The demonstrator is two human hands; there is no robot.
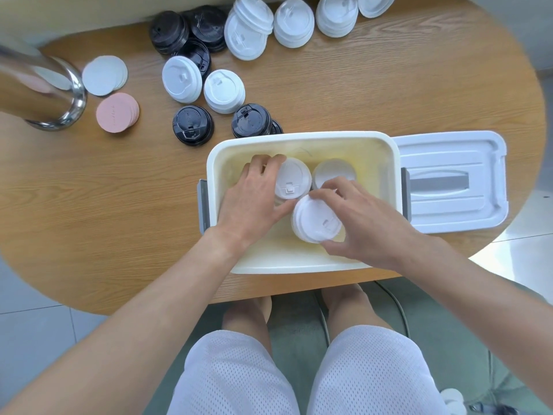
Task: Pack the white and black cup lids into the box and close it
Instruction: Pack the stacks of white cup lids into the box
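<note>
An open white box (303, 138) sits at the table's near edge. Inside it, my left hand (254, 202) grips a stack of white lids (291, 182) from the left. My right hand (356, 220) holds a second white lid stack (314, 221) nearer to me. A third white stack (333, 172) lies behind them in the box. The box's cover (452, 181) lies flat to the right. More white lids (223, 91) and black lids (193, 125) stand on the table beyond the box, with larger stacks of white lids (294, 23) and of black lids (170, 31) at the far edge.
A steel cylinder (45, 91) stands at the far left. Beside it lie a white pile of round discs (103, 74) and a pink pile of discs (116, 112). The wooden table (374, 94) is oval. My knees show below its near edge.
</note>
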